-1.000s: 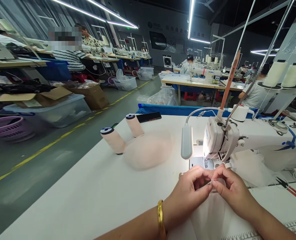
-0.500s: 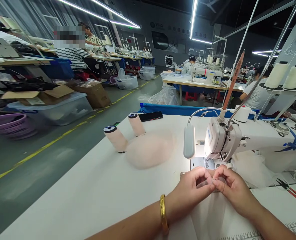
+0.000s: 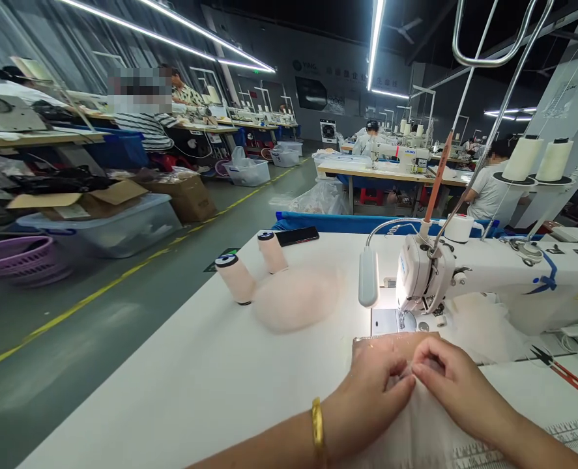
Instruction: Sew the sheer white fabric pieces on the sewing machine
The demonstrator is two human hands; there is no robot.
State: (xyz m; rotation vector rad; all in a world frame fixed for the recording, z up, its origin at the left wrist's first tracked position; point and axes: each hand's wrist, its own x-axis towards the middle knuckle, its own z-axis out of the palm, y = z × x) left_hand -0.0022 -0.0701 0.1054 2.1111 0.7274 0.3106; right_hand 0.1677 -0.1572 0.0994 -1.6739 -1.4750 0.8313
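My left hand (image 3: pixel 373 393), with a gold bangle at the wrist, and my right hand (image 3: pixel 457 387) meet in front of the sewing machine (image 3: pixel 416 277). Fingers and thumbs of both are pinched on thin sheer fabric (image 3: pixel 412 423), which hangs down between them toward the table edge. Its held edge is mostly hidden by the fingertips. Just beyond the knuckles lies a flat brown taped piece (image 3: pixel 424 339), partly covered by my left hand. The needle area and metal plate (image 3: pixel 385 320) sit behind it, lit by a lamp (image 3: pixel 368 279).
Two pale pink thread cones (image 3: pixel 236 280) and a phone (image 3: pixel 297 236) are at the table's far left, near a pile of sheer pink fabric (image 3: pixel 296 298). Red-handled thread snips (image 3: pixel 569 376) and a clear ruler (image 3: pixel 575 426) lie at right. Co-workers sit at machines beyond.
Both hands have come slightly down toward me, still pinching the fabric, and more of the brown piece shows. The camera view has shifted a little.
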